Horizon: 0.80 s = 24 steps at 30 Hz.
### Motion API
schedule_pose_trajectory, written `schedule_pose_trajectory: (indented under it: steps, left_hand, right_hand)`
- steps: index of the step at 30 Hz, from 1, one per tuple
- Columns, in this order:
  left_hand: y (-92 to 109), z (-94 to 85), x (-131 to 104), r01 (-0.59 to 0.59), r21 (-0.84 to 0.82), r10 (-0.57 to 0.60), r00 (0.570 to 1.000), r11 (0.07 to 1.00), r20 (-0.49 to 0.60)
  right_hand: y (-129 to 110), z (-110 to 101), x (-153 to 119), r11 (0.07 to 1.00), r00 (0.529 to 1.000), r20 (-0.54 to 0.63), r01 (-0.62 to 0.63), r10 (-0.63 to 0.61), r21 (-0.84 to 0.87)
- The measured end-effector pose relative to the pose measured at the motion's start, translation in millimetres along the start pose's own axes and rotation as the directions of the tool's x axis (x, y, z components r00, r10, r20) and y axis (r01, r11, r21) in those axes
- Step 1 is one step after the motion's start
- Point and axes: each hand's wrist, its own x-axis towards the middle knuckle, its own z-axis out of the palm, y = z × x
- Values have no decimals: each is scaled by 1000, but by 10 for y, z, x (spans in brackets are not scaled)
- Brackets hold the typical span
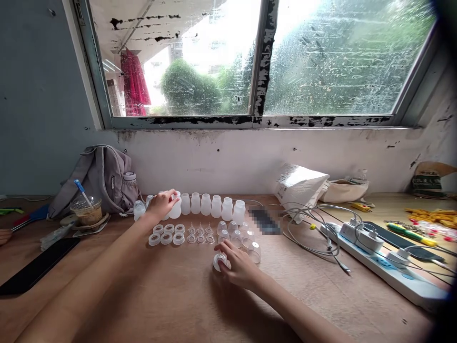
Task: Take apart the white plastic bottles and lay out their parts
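A row of frosted baby bottles [205, 205] stands along the back of the wooden table. My left hand [161, 205] reaches to the row's left part, its fingers closed around the top of one bottle [175, 210]. In front lie white collar rings [166, 238], clear silicone nipples [201, 233] and clear domed caps [254, 251], each kind grouped together. My right hand [233, 262], left of the nearest cap, pinches a collar ring with a nipple [219, 262] in it, low over the table or on it; I cannot tell which.
At left are a black phone [39, 267], an iced drink cup [87, 209] and a grey backpack [102, 178]. To the right lie coiled cables [310, 228], a white power strip [385, 267], a white bag [300, 186] and a green-yellow screwdriver [410, 234]. Another person's hand [4, 236] shows at far left.
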Motion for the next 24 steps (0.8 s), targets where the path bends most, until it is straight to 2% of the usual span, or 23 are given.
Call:
schedule_pose_trajectory:
  steps: [5,11,17,24]
  left_hand:
    - [-67,226,230,116,106,-129,984,988,121]
    - [-64,485,310,148,115,-168,967,982,191]
    - [-109,679,311,164,118,-186,960,979,210]
    - [-186,807,364,190,115,-211,955,975,207]
  right_hand:
    - [6,8,-14,1000,999,28,-18,19,-13]
    - [55,64,-21,999,1000,14,-19,19,-29]
    - [71,91,-10,998,999,20,-35,37,-56]
    - [66,94,-14,999,999,-2,-37,37,-36]
